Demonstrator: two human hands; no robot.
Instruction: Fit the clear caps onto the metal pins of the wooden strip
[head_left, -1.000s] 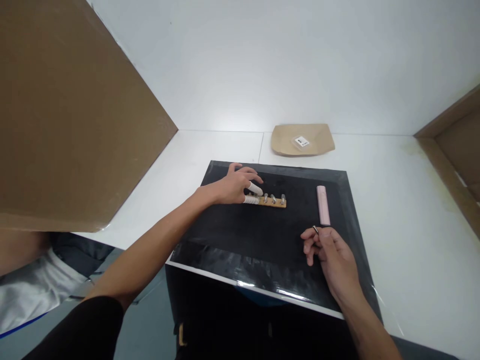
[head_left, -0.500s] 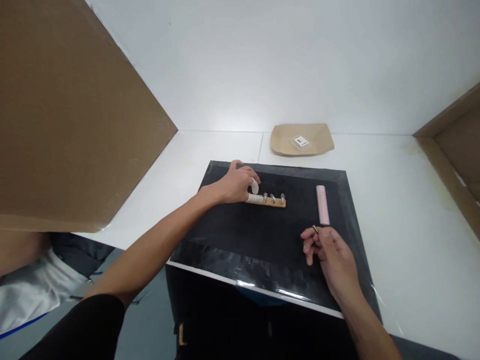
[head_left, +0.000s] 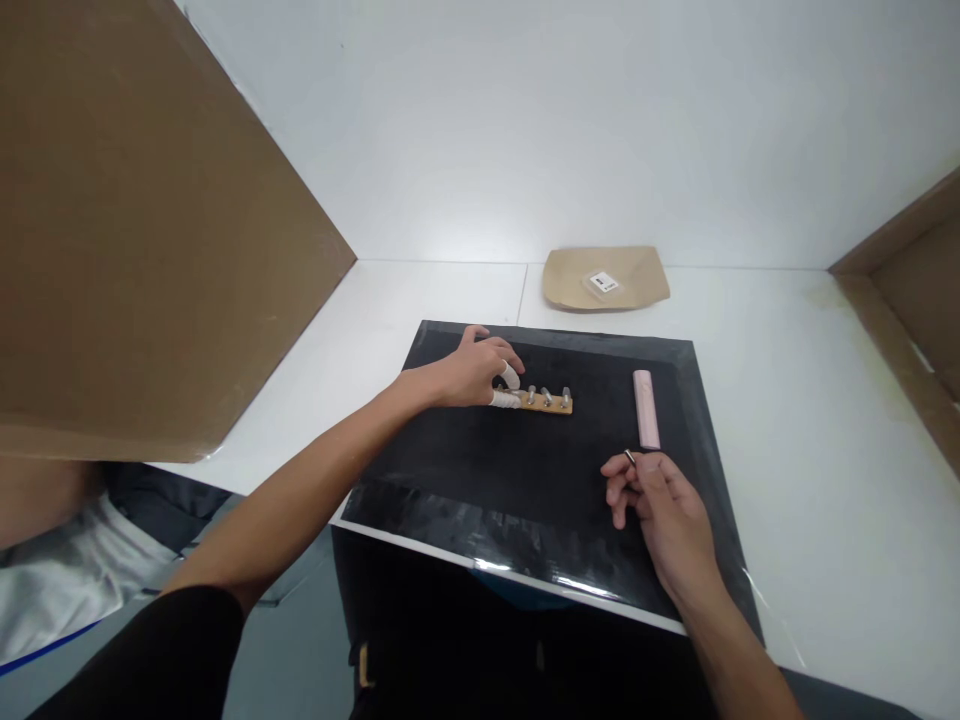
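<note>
My left hand (head_left: 476,372), with white covers on thumb and index finger, is at the left end of a narrow wooden strip (head_left: 538,402). Several small silvery metal pieces (head_left: 547,396) stand along that strip. Thumb and index finger close around the leftmost part, where a bit of metal shows between the tips; the rest is hidden behind the hand. Lower right, my right hand (head_left: 667,510) pinches a short, thin metal rod (head_left: 630,458) between thumb and index finger, other fingers curled. Just beyond it lies a long pink case-like object (head_left: 646,410).
A black mat (head_left: 480,465) lies on the white table (head_left: 810,450). Behind it sits a brown paper tray (head_left: 559,285) with a small clear labelled box (head_left: 602,284). Cardboard panels stand left (head_left: 150,220) and right (head_left: 907,235). Part of another person (head_left: 67,570) shows at lower left.
My left index finger has come down toward the thumb, closing the gap at the strip's left end. My right hand and the metal rod have stayed put.
</note>
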